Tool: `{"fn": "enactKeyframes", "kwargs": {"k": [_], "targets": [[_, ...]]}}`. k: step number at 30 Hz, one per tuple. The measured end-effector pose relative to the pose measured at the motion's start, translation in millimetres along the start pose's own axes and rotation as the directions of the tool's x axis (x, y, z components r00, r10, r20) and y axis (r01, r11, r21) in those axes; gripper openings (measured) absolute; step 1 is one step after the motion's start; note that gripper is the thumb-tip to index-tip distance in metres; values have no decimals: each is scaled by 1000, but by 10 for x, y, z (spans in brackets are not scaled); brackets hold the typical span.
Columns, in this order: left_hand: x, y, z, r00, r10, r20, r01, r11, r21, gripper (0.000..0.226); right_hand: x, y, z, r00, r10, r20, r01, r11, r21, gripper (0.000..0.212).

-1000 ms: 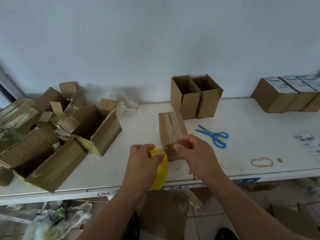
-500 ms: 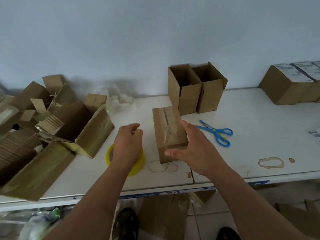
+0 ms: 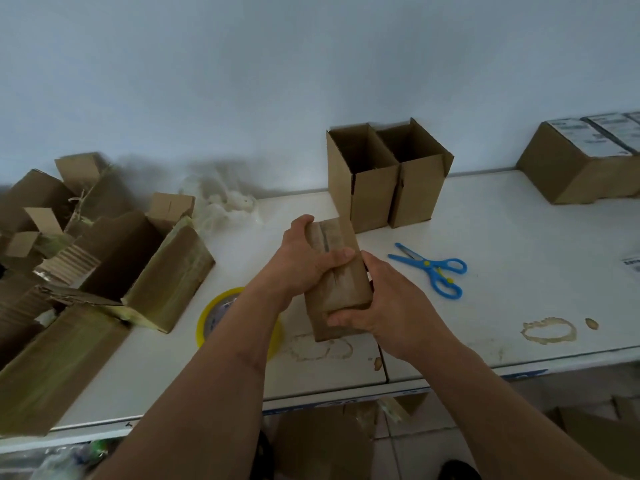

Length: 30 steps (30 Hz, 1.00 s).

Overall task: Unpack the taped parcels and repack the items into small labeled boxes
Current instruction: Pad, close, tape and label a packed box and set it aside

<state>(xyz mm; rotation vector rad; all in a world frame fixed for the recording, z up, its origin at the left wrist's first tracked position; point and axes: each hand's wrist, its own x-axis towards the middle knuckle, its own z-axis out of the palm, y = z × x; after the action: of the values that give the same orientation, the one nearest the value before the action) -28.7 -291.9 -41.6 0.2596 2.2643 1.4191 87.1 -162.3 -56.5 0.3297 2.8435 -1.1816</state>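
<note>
Cardboard taped box [image 3: 337, 271] gripped by both hands, labelled boxes [image 3: 585, 157] far right, print unreadable

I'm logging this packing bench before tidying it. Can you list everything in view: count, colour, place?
Taped box: 1, brown, table centre, held in both hands.
Open boxes: 2, brown, upright side by side behind it.
Labeled boxes: at least 3, brown with white labels, far right, partly cut off.
Scissors: 1, blue with yellow, right of the taped box.
Tape roll: 1, yellow, flat on the table under the left forearm.
Opened parcels: several, brown, piled at left.
Plastic wrap: 1 clump, whitish, by the wall.
Label sheet: 1, white, right edge.
Table: 1, white, stained.
Left hand: grips the box's top.
Right hand: grips its near end.
</note>
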Motion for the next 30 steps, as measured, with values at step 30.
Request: {"fn": "enactKeyframes", "kwargs": {"k": [30], "targets": [[-610, 378, 485, 747, 659, 87, -441, 393, 807, 38, -715, 110, -526, 974, 110, -199, -162, 950, -267, 39]]}}
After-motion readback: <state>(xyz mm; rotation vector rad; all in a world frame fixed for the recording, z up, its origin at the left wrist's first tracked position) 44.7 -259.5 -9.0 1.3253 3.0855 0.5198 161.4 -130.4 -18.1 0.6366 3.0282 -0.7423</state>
